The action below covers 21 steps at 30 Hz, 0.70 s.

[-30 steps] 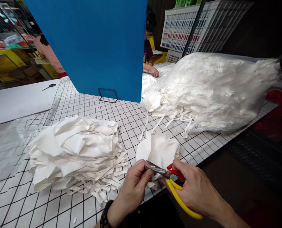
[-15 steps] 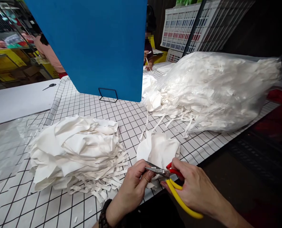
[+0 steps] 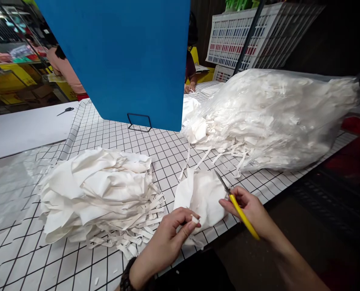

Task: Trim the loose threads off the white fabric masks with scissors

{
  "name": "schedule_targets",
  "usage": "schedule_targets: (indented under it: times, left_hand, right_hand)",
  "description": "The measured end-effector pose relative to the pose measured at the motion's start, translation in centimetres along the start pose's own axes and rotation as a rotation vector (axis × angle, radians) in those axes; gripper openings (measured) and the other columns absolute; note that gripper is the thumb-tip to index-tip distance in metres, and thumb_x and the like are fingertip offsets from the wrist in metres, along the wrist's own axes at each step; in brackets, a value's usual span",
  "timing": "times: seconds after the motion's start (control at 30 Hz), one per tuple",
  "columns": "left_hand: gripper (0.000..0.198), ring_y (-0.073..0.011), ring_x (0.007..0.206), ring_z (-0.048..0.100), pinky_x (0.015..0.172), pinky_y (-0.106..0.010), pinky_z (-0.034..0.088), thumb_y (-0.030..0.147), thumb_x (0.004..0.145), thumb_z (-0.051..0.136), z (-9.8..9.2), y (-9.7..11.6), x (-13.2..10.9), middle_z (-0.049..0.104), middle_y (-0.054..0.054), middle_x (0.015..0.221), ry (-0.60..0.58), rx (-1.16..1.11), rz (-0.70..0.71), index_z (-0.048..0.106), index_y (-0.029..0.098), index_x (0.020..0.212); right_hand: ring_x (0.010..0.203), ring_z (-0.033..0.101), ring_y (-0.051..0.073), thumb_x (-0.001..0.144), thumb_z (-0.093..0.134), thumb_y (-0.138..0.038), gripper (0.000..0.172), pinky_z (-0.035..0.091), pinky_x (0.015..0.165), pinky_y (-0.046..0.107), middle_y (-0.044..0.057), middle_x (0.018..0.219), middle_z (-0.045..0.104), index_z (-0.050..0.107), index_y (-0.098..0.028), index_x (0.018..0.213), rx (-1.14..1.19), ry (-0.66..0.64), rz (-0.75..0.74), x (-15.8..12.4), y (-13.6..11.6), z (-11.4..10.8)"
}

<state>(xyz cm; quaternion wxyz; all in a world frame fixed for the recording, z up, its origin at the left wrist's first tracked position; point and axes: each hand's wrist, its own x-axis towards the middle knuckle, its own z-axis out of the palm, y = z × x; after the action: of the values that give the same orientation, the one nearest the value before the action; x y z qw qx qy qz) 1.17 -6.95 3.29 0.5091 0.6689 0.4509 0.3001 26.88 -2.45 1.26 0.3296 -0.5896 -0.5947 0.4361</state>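
Left hand [image 3: 170, 234] pinches white fabric piece [image 3: 202, 194]; right hand [image 3: 248, 208] grips scissors [image 3: 232, 200]. Risk: blades nick nearby fingers or fabric.

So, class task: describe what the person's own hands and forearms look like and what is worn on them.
Both hands are bare, without gloves. The left hand has a dark beaded bracelet at the wrist. The right hand shows no ring or watch; its forearm is bare, no sleeve in view.

Open grid table [image 3: 128, 141] between fabric stack [image 3: 97, 194] and bulging bag [image 3: 276, 117]
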Motion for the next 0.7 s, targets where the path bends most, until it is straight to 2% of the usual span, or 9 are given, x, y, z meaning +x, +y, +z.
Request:
schedule_targets:
  times: [0.1, 0.2, 0.27, 0.3, 0.33, 0.4, 0.47, 0.6, 0.7]
  left_hand:
    - [0.032, -0.0234, 0.114, 0.057, 0.096, -0.033, 0.043, 0.042, 0.096, 0.047, -2.6, 1.1, -0.1, 0.058, -0.007, 0.13, -0.095, 0.3, -0.044, 0.07, 0.022, 0.088]
    - [0.04, -0.0224, 0.098, 0.062, 0.088, -0.036, 0.047, 0.041, 0.099, 0.035, -4.3, 2.0, 2.9, 0.065, -0.009, 0.11, 0.069, 0.55, -0.052, 0.067, 0.02, 0.087]
    - [0.032, -0.0236, 0.095, 0.061, 0.088, -0.038, 0.047, 0.039, 0.098, 0.04, -4.1, 2.1, 6.5, 0.064, -0.009, 0.101, 0.185, 0.671, -0.038, 0.064, 0.017, 0.096]
    - [0.028, -0.0253, 0.099, 0.06, 0.09, -0.039, 0.047, 0.038, 0.094, 0.049, -3.6, 2.0, 8.6, 0.062, -0.011, 0.106, 0.189, 0.694, -0.044, 0.061, 0.016, 0.107]
    - [0.035, -0.0273, 0.103, 0.058, 0.09, -0.04, 0.047, 0.036, 0.089, 0.059, -2.9, 1.6, 10.6, 0.059, -0.013, 0.114, 0.161, 0.693, -0.07, 0.056, 0.014, 0.116]
    - [0.041, -0.0303, 0.105, 0.058, 0.09, -0.042, 0.048, 0.022, 0.079, 0.069, -1.5, 0.7, 14.1, 0.057, -0.017, 0.119, 0.121, 0.678, -0.107, 0.056, 0.012, 0.116]
    - [0.032, -0.031, 0.103, 0.06, 0.089, -0.042, 0.048, 0.009, 0.075, 0.067, -0.8, -0.2, 16.4, 0.061, -0.019, 0.113, 0.096, 0.639, -0.147, 0.061, 0.01, 0.107]
    - [0.019, -0.0266, 0.097, 0.063, 0.09, -0.039, 0.048, 0.009, 0.082, 0.057, -2.8, -1.0, 16.9, 0.068, -0.015, 0.096, 0.128, 0.47, -0.201, 0.067, 0.011, 0.098]
    - [0.029, -0.0198, 0.086, 0.065, 0.083, -0.034, 0.053, 0.019, 0.093, 0.046, -4.8, -0.3, 14.6, 0.068, -0.011, 0.091, 0.173, 0.294, -0.205, 0.062, 0.01, 0.116]
  right_hand:
    - [0.059, 0.048, 0.012, 0.071, 0.074, -0.048, 0.039, 0.041, 0.053, 0.024, -0.004, 0.066, 0.053, 0.047, -0.022, 0.073, 0.035, 0.049, 0.072, 1.9, 2.0, 0.1]
    - [0.055, 0.05, 0.012, 0.07, 0.074, -0.049, 0.039, 0.04, 0.051, 0.025, -0.001, 0.07, 0.061, 0.047, -0.022, 0.073, 0.055, 0.077, 0.106, 3.3, 3.1, 0.9]
    - [0.056, 0.053, 0.013, 0.07, 0.073, -0.047, 0.036, 0.042, 0.052, 0.025, -0.001, 0.072, 0.064, 0.047, -0.022, 0.074, 0.048, 0.111, 0.1, 3.9, 3.3, 1.7]
    - [0.058, 0.055, 0.014, 0.069, 0.074, -0.045, 0.035, 0.043, 0.054, 0.026, 0.0, 0.072, 0.065, 0.048, -0.022, 0.074, 0.036, 0.124, 0.096, 4.1, 3.2, 2.1]
    - [0.06, 0.057, 0.015, 0.068, 0.074, -0.042, 0.034, 0.044, 0.055, 0.026, 0.0, 0.072, 0.065, 0.048, -0.023, 0.073, 0.022, 0.134, 0.094, 4.2, 3.1, 2.4]
    - [0.063, 0.061, 0.017, 0.065, 0.076, -0.038, 0.033, 0.046, 0.058, 0.027, -0.001, 0.071, 0.066, 0.048, -0.023, 0.073, 0.005, 0.139, 0.1, 4.2, 2.9, 3.0]
    - [0.063, 0.062, 0.017, 0.064, 0.076, -0.036, 0.033, 0.047, 0.058, 0.027, -0.001, 0.071, 0.067, 0.047, -0.023, 0.073, 0.012, 0.132, 0.113, 4.0, 2.9, 3.1]
    - [0.064, 0.063, 0.018, 0.067, 0.076, -0.04, 0.034, 0.049, 0.06, 0.029, -0.001, 0.07, 0.066, 0.047, -0.023, 0.073, 0.074, 0.132, 0.132, 3.2, 3.3, 2.6]
    - [0.073, 0.065, 0.02, 0.065, 0.08, -0.04, 0.039, 0.053, 0.069, 0.034, 0.003, 0.08, 0.068, 0.047, -0.022, 0.077, 0.231, 0.126, 0.119, 3.1, 2.9, 2.8]
